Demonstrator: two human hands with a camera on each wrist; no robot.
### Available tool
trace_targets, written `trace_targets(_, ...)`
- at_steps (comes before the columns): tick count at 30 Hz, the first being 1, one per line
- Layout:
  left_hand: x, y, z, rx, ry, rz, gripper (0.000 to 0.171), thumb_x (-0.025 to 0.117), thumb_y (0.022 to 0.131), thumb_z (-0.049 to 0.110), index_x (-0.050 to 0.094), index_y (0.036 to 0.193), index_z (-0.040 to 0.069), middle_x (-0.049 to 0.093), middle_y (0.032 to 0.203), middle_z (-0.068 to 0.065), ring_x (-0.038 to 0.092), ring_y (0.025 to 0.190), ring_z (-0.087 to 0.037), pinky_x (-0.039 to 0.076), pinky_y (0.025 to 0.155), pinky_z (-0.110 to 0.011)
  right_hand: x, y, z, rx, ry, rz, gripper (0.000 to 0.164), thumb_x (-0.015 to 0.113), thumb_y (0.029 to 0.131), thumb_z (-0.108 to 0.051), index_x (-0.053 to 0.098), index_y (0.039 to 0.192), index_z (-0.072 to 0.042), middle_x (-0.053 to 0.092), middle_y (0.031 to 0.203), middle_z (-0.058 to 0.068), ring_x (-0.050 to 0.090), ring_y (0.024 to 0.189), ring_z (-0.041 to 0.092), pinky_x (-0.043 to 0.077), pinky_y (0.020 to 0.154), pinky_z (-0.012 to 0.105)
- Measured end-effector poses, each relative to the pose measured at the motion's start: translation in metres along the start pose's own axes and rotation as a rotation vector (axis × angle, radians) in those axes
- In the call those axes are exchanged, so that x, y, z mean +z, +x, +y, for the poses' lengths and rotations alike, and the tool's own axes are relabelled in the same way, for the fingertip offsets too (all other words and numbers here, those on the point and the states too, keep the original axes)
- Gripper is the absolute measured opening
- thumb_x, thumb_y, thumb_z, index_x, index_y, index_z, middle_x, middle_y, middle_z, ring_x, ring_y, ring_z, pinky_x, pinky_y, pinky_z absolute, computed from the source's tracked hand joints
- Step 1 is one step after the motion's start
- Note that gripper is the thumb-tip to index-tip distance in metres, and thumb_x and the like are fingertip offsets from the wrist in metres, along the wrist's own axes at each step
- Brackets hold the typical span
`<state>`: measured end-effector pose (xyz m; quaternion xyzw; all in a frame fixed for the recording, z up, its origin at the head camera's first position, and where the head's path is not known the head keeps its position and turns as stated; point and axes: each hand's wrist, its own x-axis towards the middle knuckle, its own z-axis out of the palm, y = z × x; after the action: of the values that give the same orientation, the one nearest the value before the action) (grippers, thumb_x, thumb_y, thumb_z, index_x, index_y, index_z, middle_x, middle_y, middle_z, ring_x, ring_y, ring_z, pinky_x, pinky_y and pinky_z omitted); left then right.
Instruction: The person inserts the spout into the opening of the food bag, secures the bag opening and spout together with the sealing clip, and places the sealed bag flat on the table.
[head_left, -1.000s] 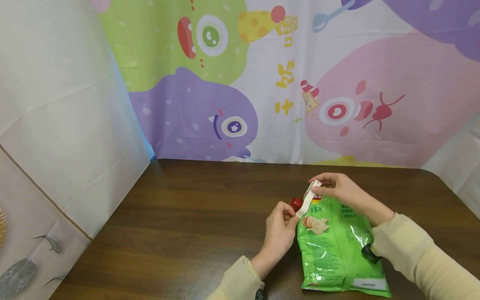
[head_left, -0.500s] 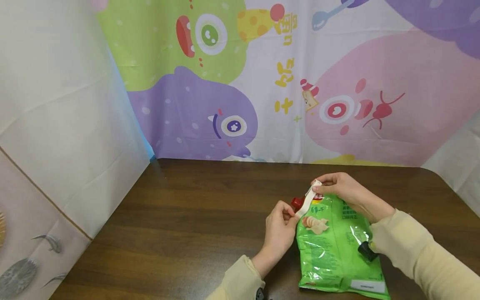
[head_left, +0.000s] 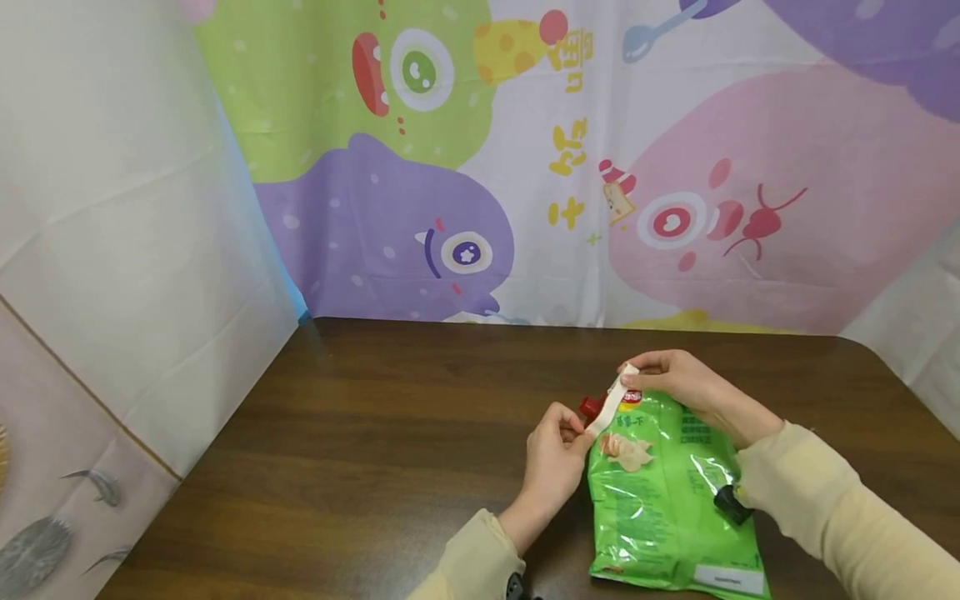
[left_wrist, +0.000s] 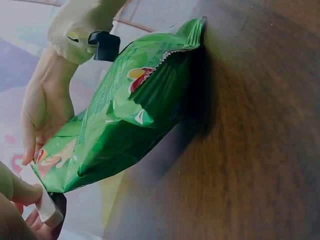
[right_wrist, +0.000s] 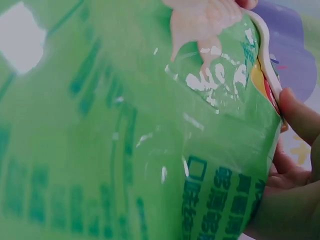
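Note:
A green chip bag [head_left: 667,508] stands tilted at the right of the table, its printed back facing me. Along its upper left corner lies a white bag clip [head_left: 611,406], with a red knob-like part [head_left: 590,407] sticking out behind it. My left hand [head_left: 553,467] pinches the clip's lower end between thumb and fingers. At the upper end, my right hand [head_left: 693,385] pinches the clip, thumb in front and fingers behind. In the right wrist view the clip [right_wrist: 267,45] runs along the bag's edge. The fingers behind the bag are partly hidden.
The brown wooden table [head_left: 360,467] extends to the left. A cartoon-printed curtain [head_left: 420,208] hangs behind it, with a pale cloth wall [head_left: 135,208] on the left. A black strap piece [head_left: 731,504] at the right sleeve overlaps the bag.
Both hands keep their pinch on the clip. Hands, clip and bag have shifted slightly left, and the bag's bottom edge sits a little lower in view.

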<state>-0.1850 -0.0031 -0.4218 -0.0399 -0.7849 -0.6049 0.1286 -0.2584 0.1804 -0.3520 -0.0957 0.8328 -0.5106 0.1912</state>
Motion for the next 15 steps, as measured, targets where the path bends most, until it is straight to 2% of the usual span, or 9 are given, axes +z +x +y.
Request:
trace_targets(4,-0.002,0.001,-0.002,-0.017,0.009,0.008,0.02,0.068,0.077,0.0,0.05,0.075,0.008,0.059,0.068,-0.002,0.051,0.061,-0.001,0.043,0.053,-0.018,-0.001,-0.003,0.001,-0.035,-0.104,0.026,0.061,0.063,0.084,-0.037,0.046,0.128,0.002,0.058,0.112,0.016,0.056,0.083,0.015,0.048,0.07,0.027)
trace_targets(10,-0.013,0.006,-0.003,-0.037,0.032,0.025,0.019,0.068,0.076,0.002,0.051,0.075,0.009,0.06,0.065,-0.001,0.049,0.057,0.0,0.041,0.051,-0.018,-0.007,-0.011,0.009,-0.015,-0.149,0.024,0.062,0.058,0.087,-0.041,0.044,0.13,0.0,0.047,0.126,0.023,0.056,0.09,0.019,0.048,0.073,0.031)
trace_targets(12,-0.016,0.007,-0.005,-0.04,0.028,0.028,0.018,0.068,0.076,0.002,0.051,0.076,0.008,0.06,0.065,-0.002,0.049,0.057,-0.001,0.041,0.05,-0.019,-0.009,-0.015,0.012,-0.011,-0.17,0.024,0.061,0.057,0.087,-0.041,0.044,0.13,0.0,0.042,0.13,0.025,0.055,0.096,0.024,0.047,0.077,0.034)
trace_targets(15,-0.019,0.009,-0.008,-0.052,0.015,0.034,0.017,0.068,0.077,0.002,0.052,0.076,0.008,0.06,0.066,-0.002,0.05,0.057,-0.001,0.041,0.05,-0.019,-0.01,-0.021,0.018,-0.025,-0.211,0.033,0.06,0.057,0.087,-0.04,0.044,0.131,-0.001,0.036,0.135,0.026,0.046,0.112,0.034,0.042,0.087,0.045)
